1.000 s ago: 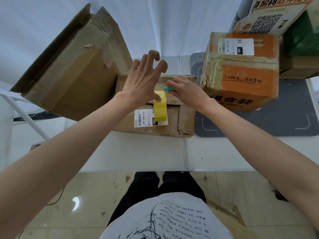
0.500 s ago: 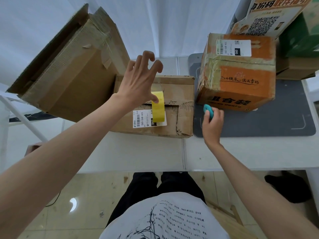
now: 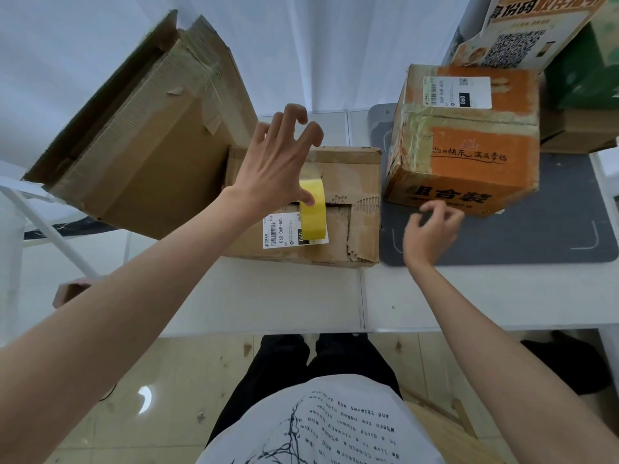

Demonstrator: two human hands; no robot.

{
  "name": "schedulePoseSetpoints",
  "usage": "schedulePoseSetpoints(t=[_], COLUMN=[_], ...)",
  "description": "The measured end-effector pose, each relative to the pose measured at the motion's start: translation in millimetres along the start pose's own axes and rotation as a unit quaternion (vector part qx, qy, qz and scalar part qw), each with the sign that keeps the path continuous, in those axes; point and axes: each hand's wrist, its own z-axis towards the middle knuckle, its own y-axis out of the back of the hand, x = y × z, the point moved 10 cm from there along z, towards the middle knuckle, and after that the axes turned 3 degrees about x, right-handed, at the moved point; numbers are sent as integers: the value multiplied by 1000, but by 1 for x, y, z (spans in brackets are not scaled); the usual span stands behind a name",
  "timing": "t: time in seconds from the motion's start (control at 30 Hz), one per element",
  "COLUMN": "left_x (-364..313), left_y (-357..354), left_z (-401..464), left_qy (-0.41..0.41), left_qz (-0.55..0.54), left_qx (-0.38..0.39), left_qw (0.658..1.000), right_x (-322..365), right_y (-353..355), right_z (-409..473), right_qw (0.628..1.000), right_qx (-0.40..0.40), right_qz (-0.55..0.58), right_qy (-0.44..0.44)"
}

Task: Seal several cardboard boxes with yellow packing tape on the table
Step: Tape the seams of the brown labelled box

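Now my left grip [image 3: 273, 165] presses the yellow tape [image 3: 313, 214] with its thumb on the middle box [image 3: 338, 209]; my right grip [image 3: 432, 229], loosely curled, holds nothing. Next I should rub the strip flat.

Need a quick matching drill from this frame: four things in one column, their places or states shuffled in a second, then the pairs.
Things:
1. yellow tape strip
2. orange box
3. left hand
4. large brown box

Places or states:
A. tilted, leaning at the table's left side, flaps loose
B. standing on the grey mat
C. stuck across the torn seam of the middle box, overlapping its white label
D. over the middle box, thumb on the tape, fingers spread and arched

Pairs: 1-C, 2-B, 3-D, 4-A
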Motion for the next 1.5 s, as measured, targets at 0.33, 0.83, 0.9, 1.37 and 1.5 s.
schedulePoseSetpoints(t=[0.33,0.83,0.9,1.37,1.5], left_x=[0,78,89,46,26], left_y=[5,19,8,-20,-37], left_z=[-7,20,14,-11,-16], left_qy=[-13,179,230,63,54], left_qz=[11,-345,-382,-191,-176], left_qx=[-15,-89,-87,198,212], left_qw=[1000,917,891,959,960], right_x=[157,159,159,161,159], right_y=[-98,-92,-92,-87,-85], right_z=[-86,-107,-108,-110,-111], right_qw=[803,727,729,749,756], right_qx=[533,573,570,545,534], right_qz=[261,354,355,360,363], right_qy=[-53,-129,-128,-109,-107])
